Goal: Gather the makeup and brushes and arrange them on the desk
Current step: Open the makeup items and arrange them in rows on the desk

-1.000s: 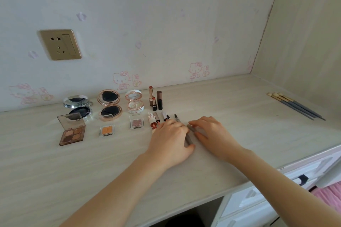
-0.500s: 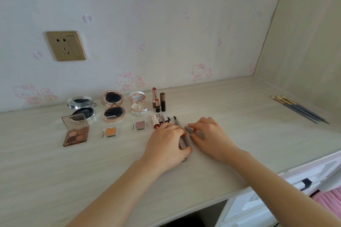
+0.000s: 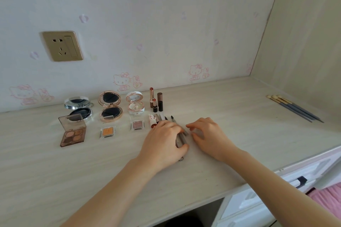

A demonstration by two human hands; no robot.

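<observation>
My left hand (image 3: 164, 142) lies over a bunch of grey makeup pencils (image 3: 181, 139) on the desk (image 3: 239, 134), with its curved fingers above them and its thumb against their near side. My right hand (image 3: 208, 136) rests just to the right, fingers loosely curled, fingertips by the pencils' ends and holding nothing. Short lip pencils (image 3: 158, 117) poke out beyond my left fingers. Three lipsticks (image 3: 156, 102) stand behind them. To the left are three open compacts (image 3: 110, 106), an eyeshadow palette (image 3: 72, 131) and two single eyeshadows (image 3: 107, 131). Three brushes (image 3: 295, 108) lie far right.
A wall with cartoon stickers and a gold socket (image 3: 61, 46) runs along the back of the desk. A side panel (image 3: 304, 42) closes the right end. White drawers (image 3: 276, 190) sit below the front edge at right.
Both hands have stayed over the pencils. My right fingertips have eased slightly off the pencil ends. The view has shifted a little.
</observation>
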